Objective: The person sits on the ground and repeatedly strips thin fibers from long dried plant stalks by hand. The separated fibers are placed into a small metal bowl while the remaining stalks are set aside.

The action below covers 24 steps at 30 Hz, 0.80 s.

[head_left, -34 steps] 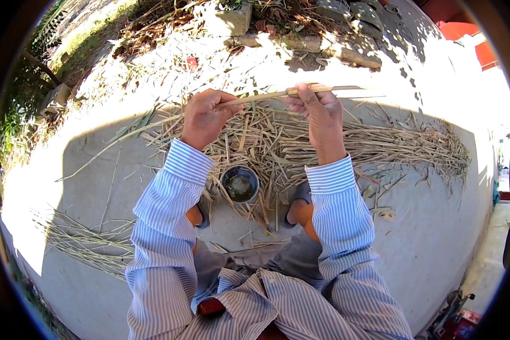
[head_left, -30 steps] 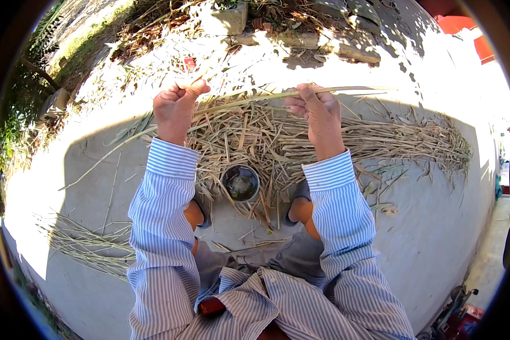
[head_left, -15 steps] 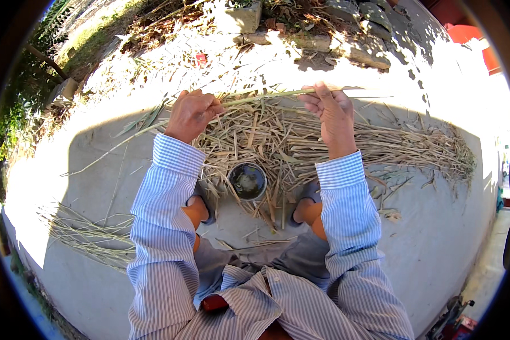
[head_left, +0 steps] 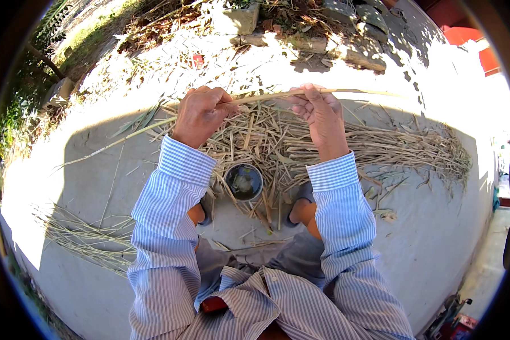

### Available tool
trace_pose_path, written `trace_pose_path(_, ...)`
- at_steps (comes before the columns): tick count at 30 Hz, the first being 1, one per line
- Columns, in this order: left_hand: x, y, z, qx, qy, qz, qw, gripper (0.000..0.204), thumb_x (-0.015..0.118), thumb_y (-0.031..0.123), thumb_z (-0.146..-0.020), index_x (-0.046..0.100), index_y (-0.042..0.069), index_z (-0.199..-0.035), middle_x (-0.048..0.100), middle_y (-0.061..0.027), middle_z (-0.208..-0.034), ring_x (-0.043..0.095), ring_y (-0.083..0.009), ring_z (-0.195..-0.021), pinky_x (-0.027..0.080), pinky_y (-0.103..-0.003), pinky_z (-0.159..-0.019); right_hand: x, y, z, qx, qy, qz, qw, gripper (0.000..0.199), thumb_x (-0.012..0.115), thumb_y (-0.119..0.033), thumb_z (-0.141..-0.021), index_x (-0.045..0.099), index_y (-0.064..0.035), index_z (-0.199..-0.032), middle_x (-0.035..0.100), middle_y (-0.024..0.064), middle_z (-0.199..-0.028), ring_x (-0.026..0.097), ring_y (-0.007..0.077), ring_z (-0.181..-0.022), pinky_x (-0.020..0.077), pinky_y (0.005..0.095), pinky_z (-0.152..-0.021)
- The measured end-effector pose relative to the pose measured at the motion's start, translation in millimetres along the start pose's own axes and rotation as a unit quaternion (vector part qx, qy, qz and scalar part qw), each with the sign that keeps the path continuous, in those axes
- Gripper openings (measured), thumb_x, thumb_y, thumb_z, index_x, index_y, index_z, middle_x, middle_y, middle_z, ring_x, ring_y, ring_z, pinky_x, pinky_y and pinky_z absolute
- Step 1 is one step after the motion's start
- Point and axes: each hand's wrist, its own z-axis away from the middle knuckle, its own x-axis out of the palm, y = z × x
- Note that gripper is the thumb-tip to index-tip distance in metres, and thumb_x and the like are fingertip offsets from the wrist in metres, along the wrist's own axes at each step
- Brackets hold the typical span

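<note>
A long, thin plant stalk (head_left: 260, 97) stretches across in front of me, pale tan between my hands and greener at its left end. My left hand (head_left: 203, 116) is closed in a fist around it. To the right, my right hand (head_left: 321, 113) pinches the same stalk between thumb and fingers, with the other fingers curled loosely. Beneath both hands lies a heap of dry stalks and leaf pieces (head_left: 255, 133). A round cup of dark liquid (head_left: 243, 182) with something pale in it stands at the heap's near edge, between my feet.
On the right, a large bundle of dry stalks (head_left: 402, 146) lies on the concrete floor (head_left: 430, 226). Greener thin stalks (head_left: 90, 238) are spread at the left. Stone blocks (head_left: 241, 20) and leaf litter border the far side. A small red packet (head_left: 198, 61) lies in the sunlight.
My left hand has moved a little right and my right hand slightly left, so they are closer together. The stalk now reaches farther out past my right hand.
</note>
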Motion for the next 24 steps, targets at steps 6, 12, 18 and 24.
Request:
trace_pose_path(6,2.8,-17.0,7.5,0.023,0.023,0.051,0.998,0.016,0.077,0.015,-0.072,0.067,0.003,-0.076,0.065,-0.0102,-0.069,0.061,-0.0241,-0.065,0.047,-0.038,-0.061,-21.8,-12.2,-5.8,-0.017,0.039,0.051,0.998,0.034,0.068,-0.027,-0.088,0.062,0.0023,-0.105,0.069,0.0128,-0.092,0.069,0.0183,-0.081,0.0548,0.0234,-0.066)
trace_pose_path(12,31.6,-5.9,7.7,0.002,0.089,0.124,0.988,0.019,0.078,0.014,-0.072,0.071,0.003,-0.085,0.067,-0.0105,-0.072,0.062,-0.0211,-0.065,0.047,-0.034,-0.060,-13.2,-7.5,-0.8,-0.004,0.045,0.042,0.998,0.033,0.069,-0.025,-0.088,0.062,0.0010,-0.107,0.069,0.0124,-0.094,0.069,0.0196,-0.083,0.0551,0.0244,-0.068)
trace_pose_path(18,31.4,-7.8,8.4,-0.122,0.102,0.269,0.950,0.012,0.076,0.010,-0.080,0.070,0.001,-0.084,0.068,-0.0046,-0.071,0.061,-0.0101,-0.067,0.047,-0.024,-0.062,-9.7,-4.3,-3.1,-0.008,0.056,0.024,0.998,0.031,0.064,-0.021,-0.090,0.061,0.0063,-0.106,0.069,0.0150,-0.091,0.070,0.0189,-0.079,0.0561,0.0235,-0.065)
trace_pose_path(24,-31.5,-51.5,-3.5,-0.164,0.271,0.430,0.846,0.012,0.068,0.009,-0.087,0.065,-0.002,-0.090,0.068,-0.0079,-0.076,0.053,-0.0053,-0.060,0.040,-0.018,-0.056,-33.6,-1.8,-13.1,0.011,0.093,0.028,0.995,0.032,0.065,-0.019,-0.090,0.060,0.0083,-0.106,0.068,0.0163,-0.091,0.069,0.0197,-0.080,0.0569,0.0227,-0.063)
